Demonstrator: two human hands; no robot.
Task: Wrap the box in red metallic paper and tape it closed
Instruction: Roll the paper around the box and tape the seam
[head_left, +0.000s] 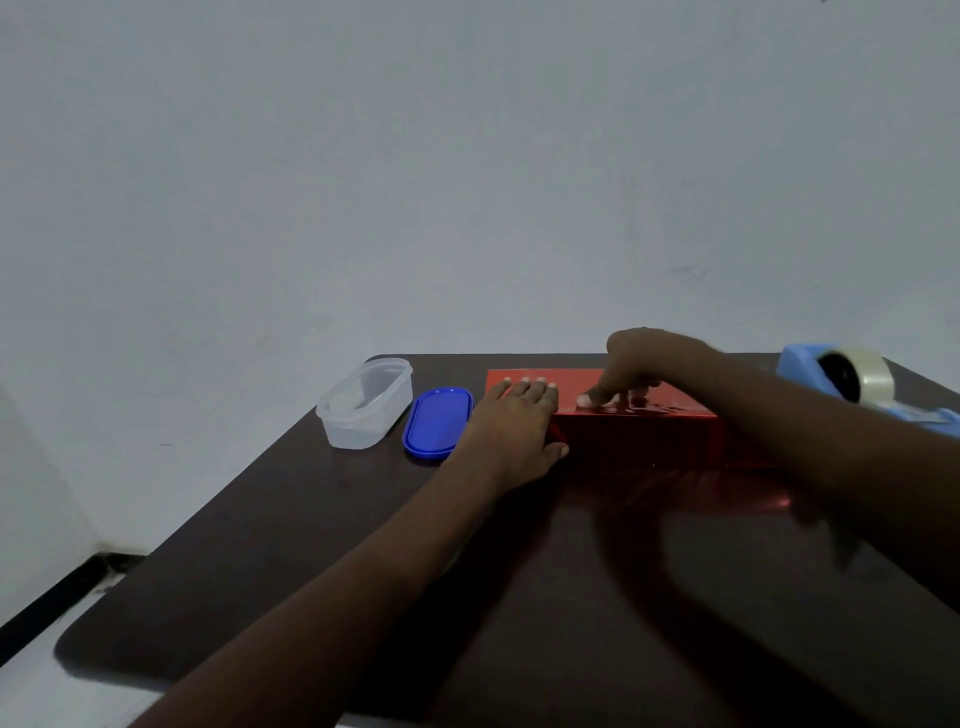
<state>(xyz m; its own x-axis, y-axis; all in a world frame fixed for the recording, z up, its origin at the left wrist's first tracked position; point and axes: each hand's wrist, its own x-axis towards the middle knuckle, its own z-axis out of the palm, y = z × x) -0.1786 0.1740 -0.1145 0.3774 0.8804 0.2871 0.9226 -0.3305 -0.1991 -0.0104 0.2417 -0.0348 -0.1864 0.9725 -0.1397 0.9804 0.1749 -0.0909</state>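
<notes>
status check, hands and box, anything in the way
Left hand flat on the box's left end. Right hand fingertips pressing red paper on the box top. Tape dispenser at right, clear of the box.

A dark brown table (311, 571) stands against a pale grey wall (415, 156).

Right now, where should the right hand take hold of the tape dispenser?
Judging by its pose, grip the tape dispenser by its blue base, from above across its sides. The roll sits upright on top and the near end with the cutter points toward the person.
</notes>
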